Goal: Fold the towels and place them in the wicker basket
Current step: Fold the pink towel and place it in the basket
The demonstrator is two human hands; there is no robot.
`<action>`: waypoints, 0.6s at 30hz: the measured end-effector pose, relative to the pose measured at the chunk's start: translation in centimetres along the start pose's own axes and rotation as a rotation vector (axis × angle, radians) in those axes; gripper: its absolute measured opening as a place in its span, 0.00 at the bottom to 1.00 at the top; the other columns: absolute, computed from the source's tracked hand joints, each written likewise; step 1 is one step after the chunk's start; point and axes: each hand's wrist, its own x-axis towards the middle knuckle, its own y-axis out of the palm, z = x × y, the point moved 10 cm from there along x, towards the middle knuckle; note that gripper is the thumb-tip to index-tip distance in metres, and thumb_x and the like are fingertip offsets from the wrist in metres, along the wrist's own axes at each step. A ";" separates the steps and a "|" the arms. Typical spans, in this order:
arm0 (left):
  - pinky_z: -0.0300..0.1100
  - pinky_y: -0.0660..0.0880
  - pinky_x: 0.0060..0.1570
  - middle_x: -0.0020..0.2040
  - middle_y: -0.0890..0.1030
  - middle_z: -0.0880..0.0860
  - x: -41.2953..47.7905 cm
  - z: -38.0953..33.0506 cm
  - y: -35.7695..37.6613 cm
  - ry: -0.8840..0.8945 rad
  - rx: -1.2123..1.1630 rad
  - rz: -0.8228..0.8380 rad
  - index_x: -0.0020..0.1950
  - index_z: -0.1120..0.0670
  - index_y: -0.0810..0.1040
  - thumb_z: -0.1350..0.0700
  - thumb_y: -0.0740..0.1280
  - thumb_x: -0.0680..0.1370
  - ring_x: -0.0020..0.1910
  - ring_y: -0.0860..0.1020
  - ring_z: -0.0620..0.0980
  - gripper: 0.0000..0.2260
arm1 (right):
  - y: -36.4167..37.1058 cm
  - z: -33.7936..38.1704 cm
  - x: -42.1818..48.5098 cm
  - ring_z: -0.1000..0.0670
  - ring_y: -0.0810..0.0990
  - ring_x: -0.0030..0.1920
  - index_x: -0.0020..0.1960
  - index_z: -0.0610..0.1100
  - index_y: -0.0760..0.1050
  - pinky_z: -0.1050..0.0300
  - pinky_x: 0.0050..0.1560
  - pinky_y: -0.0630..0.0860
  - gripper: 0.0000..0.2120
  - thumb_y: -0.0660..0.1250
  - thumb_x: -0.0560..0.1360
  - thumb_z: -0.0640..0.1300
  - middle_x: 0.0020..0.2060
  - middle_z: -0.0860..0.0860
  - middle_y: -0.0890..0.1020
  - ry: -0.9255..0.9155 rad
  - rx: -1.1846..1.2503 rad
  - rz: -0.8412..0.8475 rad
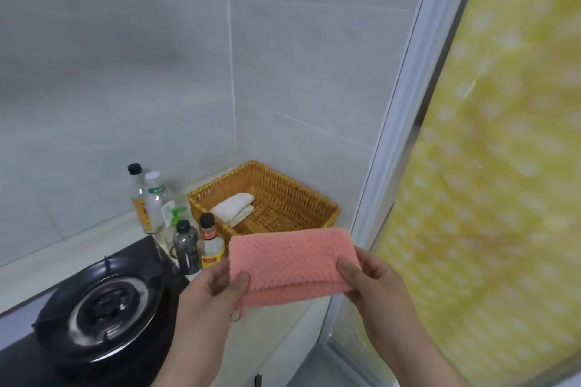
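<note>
Lower centre of the frame: left hand (217, 286) pinching the left end of a folded pink towel (292, 264), thumb on the near face, fingers curled behind. Just right of it, right hand (367, 280) gripping the towel's right end the same way, thumb in front.

Pink towel held up in the air between the two hands, folded into a flat band, bumpy weave, a lower layer showing under the front flap. Small loop (235, 317) hanging from its bottom left corner, beside the left wrist. Not in the basket; covering part of the basket's near rim in the frame.

Directly above the towel, in the middle of the frame: wicker basket (314, 195), set in the corner of the desk (78, 248) against the grey tiled wall (125, 72). Inside, along its left side, a folded white towel (235, 207).

Left of the basket, a tight cluster of bottles (185, 245) standing upright: two tall clear ones at the back, a green pump top between, two dark-capped ones at the front.

Lower left: black gas stove (110, 302) with a round burner.

Right side: white frame (393, 135), then a yellow sheet with pale dots (487, 166) filling the edge.
</note>
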 end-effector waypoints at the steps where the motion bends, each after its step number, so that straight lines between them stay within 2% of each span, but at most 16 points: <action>1: 0.36 0.69 0.25 0.34 0.82 0.49 0.8 0.0 1.0 0.017 0.001 -0.017 0.55 0.57 0.81 0.68 0.68 0.76 0.27 0.74 0.44 0.11 | -0.2 0.1 1.6 0.47 0.85 0.53 0.58 0.43 0.81 0.55 0.52 0.81 0.17 0.74 0.70 0.41 0.51 0.46 0.86 -0.001 0.005 0.023; 3: 0.35 0.67 0.24 0.31 0.80 0.48 2.2 0.0 3.2 0.049 0.012 -0.050 0.55 0.58 0.80 0.68 0.67 0.77 0.24 0.71 0.43 0.10 | -0.9 0.1 5.0 0.48 0.85 0.52 0.57 0.43 0.82 0.59 0.48 0.81 0.26 0.80 0.61 0.50 0.51 0.46 0.86 0.013 0.026 0.063; 6: 0.35 0.65 0.24 0.29 0.78 0.48 4.3 0.5 6.5 0.067 0.010 -0.112 0.54 0.59 0.80 0.68 0.65 0.78 0.23 0.67 0.43 0.09 | -2.4 0.1 10.5 0.48 0.85 0.53 0.59 0.42 0.80 0.56 0.51 0.80 0.27 0.78 0.62 0.49 0.52 0.45 0.86 0.057 0.020 0.107; 8: 0.34 0.66 0.24 0.30 0.78 0.48 5.6 0.8 8.5 0.066 0.022 -0.151 0.56 0.61 0.80 0.68 0.65 0.78 0.23 0.68 0.43 0.09 | -3.3 0.3 13.9 0.47 0.84 0.54 0.59 0.43 0.80 0.53 0.53 0.80 0.32 0.81 0.59 0.54 0.52 0.46 0.86 0.073 0.008 0.132; 9: 0.33 0.67 0.24 0.30 0.78 0.49 6.3 1.1 9.4 0.062 0.027 -0.179 0.56 0.62 0.80 0.68 0.65 0.78 0.24 0.69 0.43 0.09 | -3.8 0.2 15.7 0.46 0.84 0.55 0.59 0.43 0.81 0.51 0.55 0.80 0.29 0.81 0.61 0.53 0.52 0.47 0.86 0.080 -0.003 0.146; 11: 0.32 0.70 0.26 0.34 0.81 0.49 7.2 1.3 10.8 0.049 0.038 -0.245 0.57 0.61 0.80 0.67 0.66 0.78 0.27 0.75 0.42 0.09 | -4.2 0.0 18.7 0.46 0.83 0.57 0.60 0.43 0.81 0.46 0.61 0.77 0.16 0.73 0.73 0.42 0.53 0.48 0.86 0.106 -0.042 0.204; 12: 0.32 0.72 0.28 0.37 0.83 0.51 7.7 1.5 11.3 0.039 0.045 -0.284 0.57 0.59 0.80 0.67 0.66 0.78 0.30 0.77 0.43 0.10 | -4.3 -0.3 20.1 0.47 0.83 0.57 0.60 0.43 0.81 0.46 0.62 0.77 0.13 0.70 0.76 0.40 0.53 0.49 0.86 0.118 -0.075 0.229; 15: 0.41 0.77 0.34 0.46 0.83 0.56 8.9 2.0 11.7 0.023 0.093 -0.427 0.57 0.56 0.78 0.66 0.68 0.77 0.40 0.80 0.51 0.10 | -4.1 -1.8 23.8 0.50 0.83 0.55 0.60 0.44 0.81 0.47 0.62 0.77 0.12 0.68 0.77 0.40 0.53 0.51 0.86 0.164 -0.149 0.264; 18: 0.53 0.80 0.44 0.54 0.79 0.52 9.9 2.4 11.1 0.009 0.226 -0.557 0.58 0.50 0.72 0.63 0.68 0.77 0.48 0.80 0.53 0.13 | -2.6 -4.3 26.5 0.51 0.84 0.55 0.62 0.45 0.80 0.48 0.62 0.78 0.14 0.69 0.77 0.43 0.53 0.52 0.85 0.235 -0.203 0.312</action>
